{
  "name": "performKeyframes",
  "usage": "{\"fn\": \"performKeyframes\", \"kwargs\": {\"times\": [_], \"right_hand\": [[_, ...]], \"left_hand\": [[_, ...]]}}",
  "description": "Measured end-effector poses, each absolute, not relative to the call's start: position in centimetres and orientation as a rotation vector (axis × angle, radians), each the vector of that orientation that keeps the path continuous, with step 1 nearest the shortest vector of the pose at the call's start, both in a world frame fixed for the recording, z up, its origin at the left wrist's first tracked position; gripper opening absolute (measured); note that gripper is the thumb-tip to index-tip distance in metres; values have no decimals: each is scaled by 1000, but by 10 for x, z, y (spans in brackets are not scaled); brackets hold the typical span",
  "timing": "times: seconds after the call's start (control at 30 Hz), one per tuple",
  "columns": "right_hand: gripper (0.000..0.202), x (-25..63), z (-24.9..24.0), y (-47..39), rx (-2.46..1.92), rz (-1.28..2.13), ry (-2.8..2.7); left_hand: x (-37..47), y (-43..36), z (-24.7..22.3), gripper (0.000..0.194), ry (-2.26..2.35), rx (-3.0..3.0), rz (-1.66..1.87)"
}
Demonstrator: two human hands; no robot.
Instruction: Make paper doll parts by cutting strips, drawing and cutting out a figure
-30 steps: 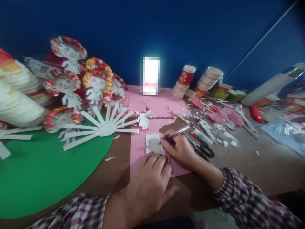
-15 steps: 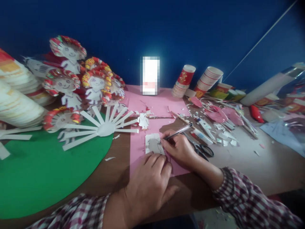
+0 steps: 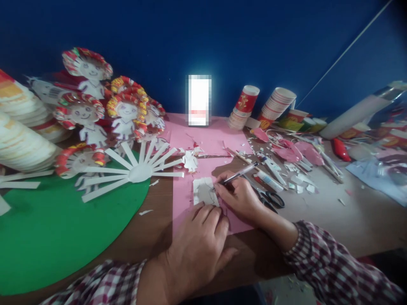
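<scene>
A small white piece of paper (image 3: 203,190) with dark drawn lines lies on a pink sheet (image 3: 182,220). My left hand (image 3: 202,237) rests palm down over its near edge, fingers extended and the thumb out to the right. Pinched in my right hand (image 3: 240,192) is a pen (image 3: 240,173), its tip at the right side of the white paper. Just beyond the paper lies a small white cut-out figure (image 3: 190,162). Black-handled scissors (image 3: 271,200) lie right of my right hand, partly hidden by it.
A green round mat (image 3: 79,237) at left carries a white fan-cut paper cup (image 3: 140,173). Behind stand several paper dolls (image 3: 84,114) with red and yellow rims. Stacked cups (image 3: 243,108), glue tubes (image 3: 270,180) and paper scraps (image 3: 305,184) sit right. A glowing blurred-out screen (image 3: 199,99) stands at the back.
The pen has shifted very slightly at the paper's right side, and a little more dark line seems to show there. My left hand stays in place. The view has drifted slightly.
</scene>
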State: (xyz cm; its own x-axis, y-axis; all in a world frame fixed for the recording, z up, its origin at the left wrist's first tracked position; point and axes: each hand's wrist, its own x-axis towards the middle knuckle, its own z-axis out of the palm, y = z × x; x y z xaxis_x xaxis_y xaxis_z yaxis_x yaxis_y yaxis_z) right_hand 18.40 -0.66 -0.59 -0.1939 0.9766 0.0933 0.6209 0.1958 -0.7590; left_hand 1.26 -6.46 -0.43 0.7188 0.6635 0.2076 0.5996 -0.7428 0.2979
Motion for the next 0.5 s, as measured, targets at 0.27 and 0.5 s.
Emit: {"fn": "performKeyframes", "kwargs": {"times": [0.27,0.5], "right_hand": [[11,184,-9,-4,-1461,829,-1770],[9,185,-8,-5,-1448,796,-1847]], "left_hand": [[12,-68,-9,49,999,2817,473],[13,-68,-9,50,1020,2807,427]]}}
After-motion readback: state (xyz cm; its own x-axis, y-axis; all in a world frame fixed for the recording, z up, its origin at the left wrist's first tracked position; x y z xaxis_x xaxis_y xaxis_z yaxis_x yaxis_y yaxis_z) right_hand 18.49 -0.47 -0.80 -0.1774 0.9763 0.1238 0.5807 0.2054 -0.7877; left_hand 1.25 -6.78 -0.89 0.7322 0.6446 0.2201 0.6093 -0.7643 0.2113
